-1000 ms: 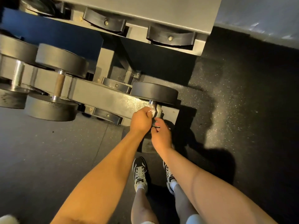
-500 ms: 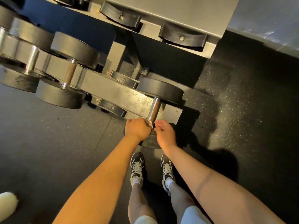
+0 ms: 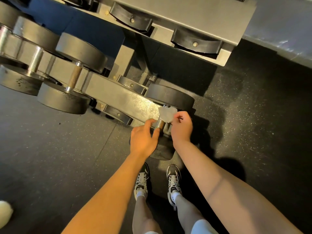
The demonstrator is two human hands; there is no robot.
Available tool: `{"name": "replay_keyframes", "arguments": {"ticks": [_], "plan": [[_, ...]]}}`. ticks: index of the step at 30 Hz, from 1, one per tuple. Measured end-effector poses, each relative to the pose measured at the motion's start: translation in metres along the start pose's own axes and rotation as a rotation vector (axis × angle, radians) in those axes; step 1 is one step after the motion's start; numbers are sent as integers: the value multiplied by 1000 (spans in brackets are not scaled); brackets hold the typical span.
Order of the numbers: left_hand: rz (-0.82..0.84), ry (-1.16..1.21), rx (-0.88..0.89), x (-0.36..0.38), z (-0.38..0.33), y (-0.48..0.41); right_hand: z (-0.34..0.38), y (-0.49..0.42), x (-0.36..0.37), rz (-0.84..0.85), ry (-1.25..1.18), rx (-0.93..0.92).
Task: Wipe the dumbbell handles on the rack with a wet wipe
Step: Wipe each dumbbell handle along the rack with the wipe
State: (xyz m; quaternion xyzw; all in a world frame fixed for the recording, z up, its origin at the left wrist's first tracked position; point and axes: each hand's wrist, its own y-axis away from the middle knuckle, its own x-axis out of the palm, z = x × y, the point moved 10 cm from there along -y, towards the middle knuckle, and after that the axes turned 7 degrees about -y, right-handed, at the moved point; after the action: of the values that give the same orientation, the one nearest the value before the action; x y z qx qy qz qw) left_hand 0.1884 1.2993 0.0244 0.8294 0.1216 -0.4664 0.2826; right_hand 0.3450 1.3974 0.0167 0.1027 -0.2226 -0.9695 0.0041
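Left of wipe (image 3: 166,114), neighbouring dumbbell (image 3: 74,78)

Grey metal rack (image 3: 121,97) on speckled black floor (image 3: 253,119), dumbbells (image 3: 81,51) across its lower cradles

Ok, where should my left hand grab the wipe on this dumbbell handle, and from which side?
Take the free left edge of the wet wipe, coming from the left of the handle. The right hand pinches its right corner, the wipe drapes over the handle's far end, and the left hand is open on that side.
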Motion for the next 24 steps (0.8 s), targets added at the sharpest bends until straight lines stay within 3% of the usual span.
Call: {"name": "replay_keyframes", "arguments": {"ticks": [2,6,11,16,24], "plan": [[30,-126,-67,5,-2,-2,1,-7,5,-3,37,-40],[103,-148,-109,11,3,-6,1,-9,29,73,34,-56],[62,-1,-138,6,13,-6,-2,-2,45,211,124,-99],[45,121,-122,4,17,-3,-28,19,52,397,255,-24],[25,112,-103,-1,13,-1,8,-10,43,166,242,-117]]}}
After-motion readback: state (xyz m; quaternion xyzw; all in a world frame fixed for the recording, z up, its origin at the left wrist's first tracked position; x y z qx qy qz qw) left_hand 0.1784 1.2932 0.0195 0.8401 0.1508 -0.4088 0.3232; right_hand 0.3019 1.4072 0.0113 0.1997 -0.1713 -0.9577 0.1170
